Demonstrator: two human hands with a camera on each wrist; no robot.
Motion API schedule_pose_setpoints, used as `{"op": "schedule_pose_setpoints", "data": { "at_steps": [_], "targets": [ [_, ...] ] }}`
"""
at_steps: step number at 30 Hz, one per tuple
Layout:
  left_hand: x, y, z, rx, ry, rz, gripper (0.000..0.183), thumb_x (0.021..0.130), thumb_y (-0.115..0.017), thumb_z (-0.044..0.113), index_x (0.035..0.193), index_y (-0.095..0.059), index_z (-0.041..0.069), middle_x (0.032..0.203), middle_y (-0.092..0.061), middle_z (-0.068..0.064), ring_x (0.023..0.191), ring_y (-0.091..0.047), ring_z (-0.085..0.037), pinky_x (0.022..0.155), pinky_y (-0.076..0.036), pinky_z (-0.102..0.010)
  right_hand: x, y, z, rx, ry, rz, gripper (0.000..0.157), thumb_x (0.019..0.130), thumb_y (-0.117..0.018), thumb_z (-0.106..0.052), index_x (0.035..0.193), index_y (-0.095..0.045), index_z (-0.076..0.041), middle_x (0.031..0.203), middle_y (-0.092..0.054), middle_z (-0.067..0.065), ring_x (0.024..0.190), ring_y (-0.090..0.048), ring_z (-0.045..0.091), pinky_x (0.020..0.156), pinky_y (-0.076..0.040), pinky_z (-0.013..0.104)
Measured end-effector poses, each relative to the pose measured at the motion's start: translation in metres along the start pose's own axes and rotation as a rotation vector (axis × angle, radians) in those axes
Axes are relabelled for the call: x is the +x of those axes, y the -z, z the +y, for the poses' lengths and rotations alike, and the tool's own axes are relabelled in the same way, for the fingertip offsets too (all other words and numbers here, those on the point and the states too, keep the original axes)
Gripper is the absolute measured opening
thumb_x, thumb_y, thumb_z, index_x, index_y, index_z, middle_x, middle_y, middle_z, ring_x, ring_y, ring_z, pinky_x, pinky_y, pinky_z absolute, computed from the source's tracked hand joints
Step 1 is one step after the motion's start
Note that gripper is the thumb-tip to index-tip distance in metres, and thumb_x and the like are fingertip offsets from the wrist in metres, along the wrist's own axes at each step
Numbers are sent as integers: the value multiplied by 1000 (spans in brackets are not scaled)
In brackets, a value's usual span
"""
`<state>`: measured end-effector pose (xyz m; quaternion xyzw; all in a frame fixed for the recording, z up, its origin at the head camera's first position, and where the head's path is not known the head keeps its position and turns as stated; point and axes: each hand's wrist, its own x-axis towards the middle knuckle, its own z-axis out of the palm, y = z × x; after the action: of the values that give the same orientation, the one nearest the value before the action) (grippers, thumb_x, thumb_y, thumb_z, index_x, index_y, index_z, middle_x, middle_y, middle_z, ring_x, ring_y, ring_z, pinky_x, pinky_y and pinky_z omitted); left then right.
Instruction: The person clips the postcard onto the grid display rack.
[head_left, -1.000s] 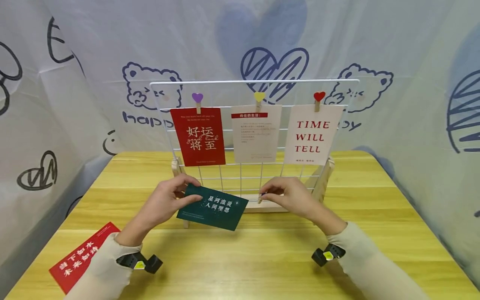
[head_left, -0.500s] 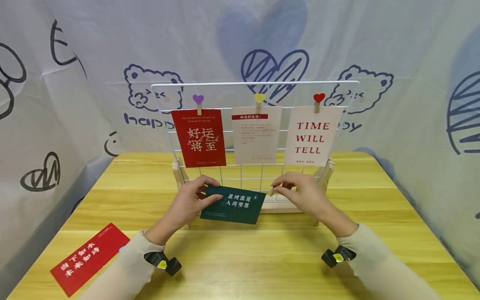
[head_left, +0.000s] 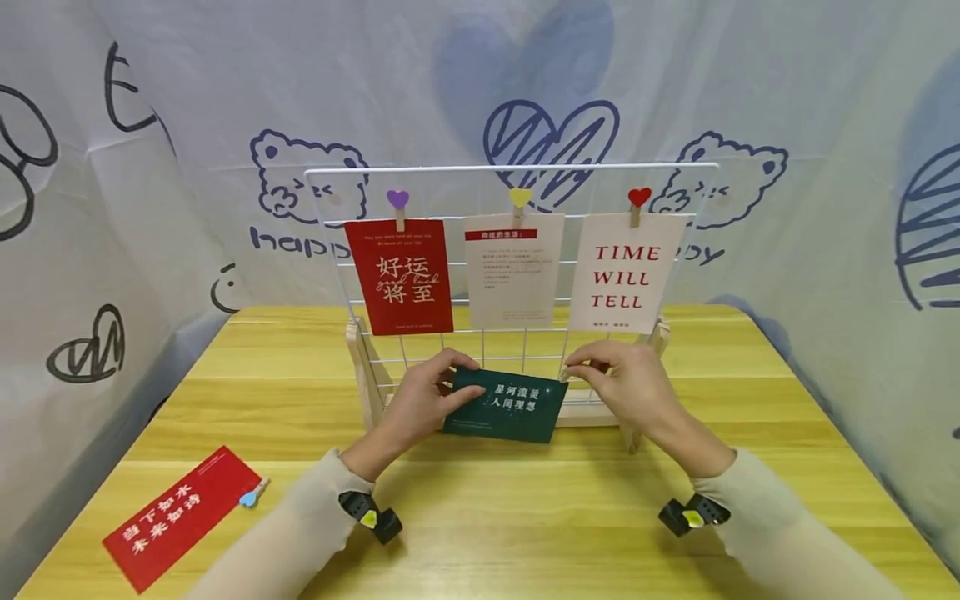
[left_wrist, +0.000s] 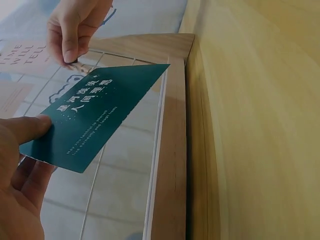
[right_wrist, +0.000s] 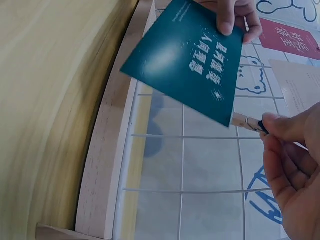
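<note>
Fingers of the left hand (head_left: pixel 423 396) pinch a dark green rectangular paper card (head_left: pixel 510 408) by its left end, before the lower part of a white wire grid (head_left: pixel 524 352). Fingers of the right hand (head_left: pixel 633 375) are narrow, holding a small pale wooden clip (right_wrist: pixel 246 122) at the card's upper right corner; whether it touches, I cannot tell.

In my judgement, the clip could bite only the corner and miss the wire, because the green card seems apart from the grid; pushing hard could bend it.

On the near left, a flat red card with white characters (head_left: pixel 180 517) lies beside a blue heart-shaped clip (head_left: pixel 250 498). On the far side hang, left to right, a squarish red card (head_left: pixel 401 283), a cream card (head_left: pixel 513 279) and a white card with red letters (head_left: pixel 622 271). The counter (head_left: pixel 480 525) has smooth yellow wood grain.
</note>
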<state>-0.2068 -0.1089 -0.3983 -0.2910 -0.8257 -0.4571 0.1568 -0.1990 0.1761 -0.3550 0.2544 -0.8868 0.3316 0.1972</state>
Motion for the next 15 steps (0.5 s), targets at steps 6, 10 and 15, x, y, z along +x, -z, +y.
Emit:
{"op": "schedule_pose_setpoints", "data": {
  "at_steps": [6,10,15],
  "targets": [
    [9,-19,3,12,-20,21,26,84,-78,8,106,-64,8,102,-68,-7,76,-67,-17,66,-57,-24,-1,4,3,-77,33,88,8,81,-80,-5,85,-78,-12,81,-73,-1,59,-56,8,49,-43,25],
    [13,-30,3,32,-48,57,26,83,-78,8,105,-64,8,100,-68,-7,78,-68,-16,67,-57,-24,0,7,5,-117,71,137,9,79,-81,-4,83,-78,-12,79,-73,-1,57,-55,8,49,-44,26],
    [15,-42,4,46,-86,86,27,83,-78,8,106,-63,6,100,-67,-7,79,-66,-16,67,-57,-24,-1,12,6,-155,111,186,10,77,-82,-3,82,-78,-10,80,-73,1,59,-58,9,50,-46,28]
  ]
}}
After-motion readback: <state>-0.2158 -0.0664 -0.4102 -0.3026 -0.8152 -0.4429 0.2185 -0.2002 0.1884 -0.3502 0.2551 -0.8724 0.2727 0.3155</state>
